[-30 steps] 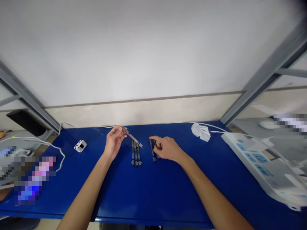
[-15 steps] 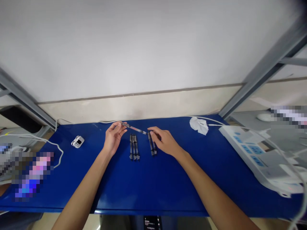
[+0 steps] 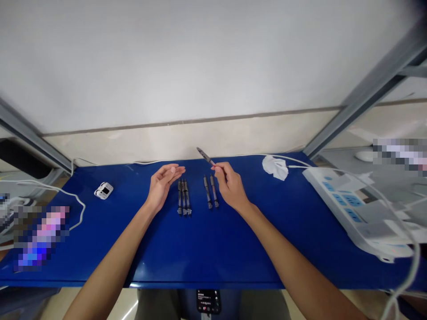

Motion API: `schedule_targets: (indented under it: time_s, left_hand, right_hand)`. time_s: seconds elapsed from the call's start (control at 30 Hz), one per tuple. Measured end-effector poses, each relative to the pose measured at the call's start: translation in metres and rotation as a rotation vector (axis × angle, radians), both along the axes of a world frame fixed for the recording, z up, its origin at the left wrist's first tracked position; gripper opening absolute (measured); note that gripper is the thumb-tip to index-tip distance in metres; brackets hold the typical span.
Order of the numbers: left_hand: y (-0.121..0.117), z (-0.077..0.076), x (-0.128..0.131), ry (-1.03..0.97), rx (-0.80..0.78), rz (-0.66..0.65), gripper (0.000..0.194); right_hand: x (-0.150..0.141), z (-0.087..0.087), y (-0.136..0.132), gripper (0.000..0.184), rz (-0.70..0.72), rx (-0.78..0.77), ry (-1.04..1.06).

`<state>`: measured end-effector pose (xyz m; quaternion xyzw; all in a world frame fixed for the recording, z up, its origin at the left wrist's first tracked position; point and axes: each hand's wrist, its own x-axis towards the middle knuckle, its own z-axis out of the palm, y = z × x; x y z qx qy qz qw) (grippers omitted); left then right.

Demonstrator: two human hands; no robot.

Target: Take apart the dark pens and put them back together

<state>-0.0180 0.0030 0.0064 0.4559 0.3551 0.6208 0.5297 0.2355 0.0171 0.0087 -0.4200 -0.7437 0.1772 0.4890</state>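
A pen (image 3: pixel 204 155) with a dark end is pinched between the thumb and fingers of my right hand (image 3: pixel 231 184). It tilts up and to the left, above the back of the blue desk (image 3: pixel 200 253). My left hand (image 3: pixel 162 186) holds nothing; its fingers stretch to the right, slightly apart. Just right of it lie three dark pens (image 3: pixel 184 198) side by side. Two more pens (image 3: pixel 210 192) lie as a pair beside my right hand. All the lying pens point lengthwise toward me.
On the left are a small white device (image 3: pixel 103 190), a white cable (image 3: pixel 80 202) and a blurred-out colourful item (image 3: pixel 42 240). To the right lie a crumpled white tissue (image 3: pixel 275 167) and a large white-and-blue power strip (image 3: pixel 350 209). A wall stands behind; a phone (image 3: pixel 208 301) shows below the desk edge.
The pen has passed from my left hand to my right, and now tilts up leftward. My left hand has let go. The pair of pens is uncovered. The view has shifted slightly.
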Motion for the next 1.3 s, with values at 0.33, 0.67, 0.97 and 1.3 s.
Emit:
schedule_targets:
  time_s: [0.33, 0.67, 0.97, 1.3]
  left_hand:
    - [-0.007, 0.005, 0.01, 0.109, 0.044, -0.12, 0.035]
    - [-0.002, -0.006, 0.004, 0.23, 0.021, 0.08, 0.031]
    - [-0.005, 0.0, 0.005, 0.342, 0.04, -0.037, 0.031]
    - [-0.008, 0.003, -0.001, 0.598, 0.166, -0.07, 0.022]
  right_hand:
    - [-0.012, -0.009, -0.006, 0.033, 0.302, -0.065, -0.228]
    - [-0.013, -0.014, -0.002, 0.037, 0.251, -0.02, -0.352]
    - [-0.009, -0.013, -0.002, 0.036, 0.251, 0.056, -0.408]
    - [-0.007, -0.01, -0.003, 0.03, 0.278, 0.117, -0.448]
